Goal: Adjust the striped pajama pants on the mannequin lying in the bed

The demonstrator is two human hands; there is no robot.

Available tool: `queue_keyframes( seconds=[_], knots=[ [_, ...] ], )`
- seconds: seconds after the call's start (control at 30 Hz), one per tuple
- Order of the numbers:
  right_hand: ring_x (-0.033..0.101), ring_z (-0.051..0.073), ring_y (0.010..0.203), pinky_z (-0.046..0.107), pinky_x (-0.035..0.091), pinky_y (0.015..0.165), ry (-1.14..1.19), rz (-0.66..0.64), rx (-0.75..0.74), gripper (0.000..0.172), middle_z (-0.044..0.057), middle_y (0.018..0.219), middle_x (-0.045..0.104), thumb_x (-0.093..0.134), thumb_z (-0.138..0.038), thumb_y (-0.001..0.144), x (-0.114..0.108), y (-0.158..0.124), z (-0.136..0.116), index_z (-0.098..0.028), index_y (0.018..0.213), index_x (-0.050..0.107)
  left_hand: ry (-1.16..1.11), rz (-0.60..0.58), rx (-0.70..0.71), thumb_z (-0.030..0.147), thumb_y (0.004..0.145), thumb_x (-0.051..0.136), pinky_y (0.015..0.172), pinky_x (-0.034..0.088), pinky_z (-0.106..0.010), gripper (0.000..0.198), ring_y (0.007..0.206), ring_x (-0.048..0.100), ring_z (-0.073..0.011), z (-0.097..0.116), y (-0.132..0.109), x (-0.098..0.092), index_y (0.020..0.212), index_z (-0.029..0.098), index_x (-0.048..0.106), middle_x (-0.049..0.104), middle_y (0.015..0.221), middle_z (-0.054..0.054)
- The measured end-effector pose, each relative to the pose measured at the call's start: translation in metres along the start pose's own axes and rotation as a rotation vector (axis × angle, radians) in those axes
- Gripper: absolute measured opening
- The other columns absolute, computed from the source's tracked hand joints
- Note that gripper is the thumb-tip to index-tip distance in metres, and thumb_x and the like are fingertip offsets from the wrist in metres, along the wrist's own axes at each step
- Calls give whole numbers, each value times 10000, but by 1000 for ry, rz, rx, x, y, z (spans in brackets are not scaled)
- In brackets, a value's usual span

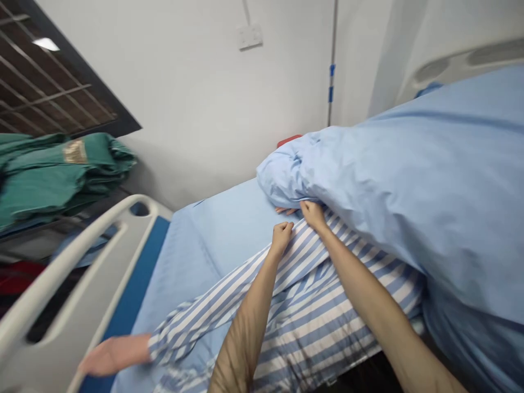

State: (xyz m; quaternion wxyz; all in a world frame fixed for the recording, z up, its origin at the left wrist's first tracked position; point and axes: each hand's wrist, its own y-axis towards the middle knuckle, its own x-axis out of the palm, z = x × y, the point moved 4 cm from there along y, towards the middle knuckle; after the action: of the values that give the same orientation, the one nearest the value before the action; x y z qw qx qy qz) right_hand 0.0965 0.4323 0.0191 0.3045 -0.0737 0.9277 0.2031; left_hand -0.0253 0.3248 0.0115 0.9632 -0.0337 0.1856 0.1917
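Note:
A person or manikin lies on the bed in blue-and-white striped trousers (323,305), one bare foot (117,355) showing at the lower left. My left hand (282,237) is closed in a fist at the upper edge of the striped leg; what its fingers hold, if anything, is hidden. Just right of it, my right hand (313,214) is closed on the hem of a light blue quilt (388,180), which is heaped over the upper body. Fingertips of the lying figure's hand (286,210) peek out under the quilt.
A pale bed end board (85,295) stands at the left, beside the light blue sheet (229,229). Folded green cloth (65,169) lies beyond it. A thin pole (331,71) rises by the wall, near a socket plate (249,37). Another board (458,60) is at the upper right.

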Motion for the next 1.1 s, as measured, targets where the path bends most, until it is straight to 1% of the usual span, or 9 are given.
queue_keyframes(
  seconds=[0.13,0.3,0.4,0.47,0.53,0.67,0.8,0.93,1.1],
  knots=[
    [551,176,647,271,272,586,-115,-40,6,448,119,748,702,363,-379,957,2,2,3,-140,765,689,193,-2,-136,443,743,478,513,264,-233,372,491,321,-78,-34,-67,-94,483,193,390,343,463,52],
    [571,199,681,289,273,612,-216,-60,-22,424,155,800,708,385,-378,953,2,-9,-3,-126,807,693,430,198,-225,509,748,458,558,315,-253,433,521,380,-108,-74,-202,-240,450,202,386,378,455,27],
    [574,204,691,292,278,622,-240,-56,-74,406,148,786,704,385,-378,947,-2,-28,-22,-149,779,675,414,347,-282,524,760,466,558,335,-264,441,523,382,-120,-96,-270,-290,465,214,360,384,464,23],
    [565,197,664,292,278,616,-218,-63,-126,413,124,730,688,371,-384,946,-4,-47,-42,-173,720,644,388,400,-291,528,764,469,552,330,-266,443,522,378,-122,-107,-296,-298,474,216,350,379,469,24],
    [541,186,610,294,275,600,-183,-93,-176,427,94,640,647,354,-397,943,-5,-72,-63,-197,644,583,361,405,-269,537,766,459,554,325,-264,446,523,382,-122,-114,-307,-291,476,215,354,370,467,25],
    [483,169,524,299,286,568,-76,-230,-253,428,51,531,549,345,-429,930,-3,-138,-97,-239,562,451,340,371,-235,531,777,413,562,306,-253,435,529,379,-117,-115,-307,-258,489,211,345,351,472,32],
    [463,156,505,284,295,550,8,-336,-198,393,13,498,484,371,-416,900,6,-219,-118,-240,549,388,409,371,-210,485,798,388,586,295,-247,397,553,369,-115,-110,-309,-240,519,209,324,341,497,36],
    [458,134,521,254,297,559,18,-389,-132,329,-17,517,480,396,-355,878,19,-282,-138,-218,580,418,448,352,-177,470,813,376,597,293,-247,384,557,371,-117,-112,-317,-248,538,210,315,342,507,37],
    [497,144,593,252,293,576,-124,-264,-109,255,4,607,546,397,-295,876,26,-310,-151,-214,646,470,497,355,-212,420,835,378,615,311,-237,337,592,438,-124,-118,-329,-279,575,206,381,426,542,27]
  ],
)
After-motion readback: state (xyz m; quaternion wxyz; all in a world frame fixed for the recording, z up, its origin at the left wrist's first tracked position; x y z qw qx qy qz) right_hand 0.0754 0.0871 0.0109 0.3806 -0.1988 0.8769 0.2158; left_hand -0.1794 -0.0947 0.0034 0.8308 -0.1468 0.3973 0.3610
